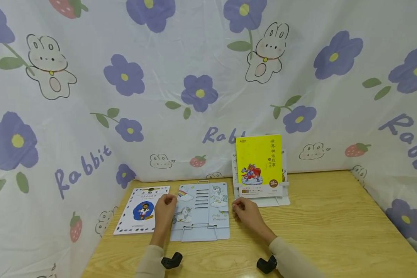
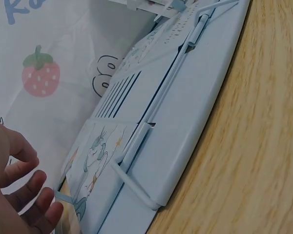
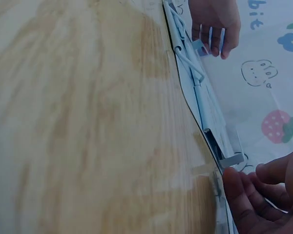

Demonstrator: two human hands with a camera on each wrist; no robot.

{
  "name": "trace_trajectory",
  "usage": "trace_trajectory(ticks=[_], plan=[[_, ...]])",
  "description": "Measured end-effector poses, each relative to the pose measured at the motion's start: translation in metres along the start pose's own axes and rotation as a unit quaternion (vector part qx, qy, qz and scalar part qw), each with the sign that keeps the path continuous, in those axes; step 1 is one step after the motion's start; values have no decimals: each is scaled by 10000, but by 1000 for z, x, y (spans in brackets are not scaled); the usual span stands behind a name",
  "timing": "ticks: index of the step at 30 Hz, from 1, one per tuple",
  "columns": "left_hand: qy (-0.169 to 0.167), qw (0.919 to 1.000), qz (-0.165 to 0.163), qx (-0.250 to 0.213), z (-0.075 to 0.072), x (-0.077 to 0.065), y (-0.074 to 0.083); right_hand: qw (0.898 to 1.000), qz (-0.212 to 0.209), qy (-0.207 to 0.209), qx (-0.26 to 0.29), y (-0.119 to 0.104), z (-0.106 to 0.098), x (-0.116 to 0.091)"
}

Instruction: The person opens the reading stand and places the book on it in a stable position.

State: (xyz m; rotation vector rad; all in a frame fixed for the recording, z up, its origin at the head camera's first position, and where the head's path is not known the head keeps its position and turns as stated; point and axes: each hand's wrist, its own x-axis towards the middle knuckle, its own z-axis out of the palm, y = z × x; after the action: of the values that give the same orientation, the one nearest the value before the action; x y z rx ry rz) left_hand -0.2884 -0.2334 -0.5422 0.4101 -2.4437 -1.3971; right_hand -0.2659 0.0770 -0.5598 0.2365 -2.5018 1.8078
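A pale blue book stand (image 1: 201,208) printed with unicorns and a rainbow lies folded flat on the table, its wire holder folded along the lower edge. My left hand (image 1: 165,214) is at the stand's left edge with loosely curled fingers and nothing gripped. In the left wrist view those fingers (image 2: 36,200) are beside a small side tab (image 2: 63,196); contact is hard to judge. My right hand (image 1: 248,214) hovers off the right edge, its fingers bent and holding nothing. The right wrist view shows it close to another side tab (image 3: 232,159).
A white book (image 1: 142,210) with a blue oval picture lies left of the stand, partly behind my left hand. At the back right a yellow book (image 1: 258,162) stands upright on a second, white stand (image 1: 283,200). Printed cloth (image 1: 201,50) hangs behind the wooden table (image 1: 333,224).
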Motion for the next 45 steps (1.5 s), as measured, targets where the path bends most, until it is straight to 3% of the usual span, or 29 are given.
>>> trace_trajectory(ticks=[14,26,34,45], plan=[[-558,9976,-221,340,3,5,-2,9995,242,-164,-82,-2,10,9],[-546,9964,-542,370,8,13,-4,9991,281,-325,-66,0,15,18],[-729,9957,-578,-35,5,10,-4,9983,488,-306,63,-1,16,17],[-880,9905,-444,-962,-4,8,-2,9975,620,-132,316,-3,18,16]])
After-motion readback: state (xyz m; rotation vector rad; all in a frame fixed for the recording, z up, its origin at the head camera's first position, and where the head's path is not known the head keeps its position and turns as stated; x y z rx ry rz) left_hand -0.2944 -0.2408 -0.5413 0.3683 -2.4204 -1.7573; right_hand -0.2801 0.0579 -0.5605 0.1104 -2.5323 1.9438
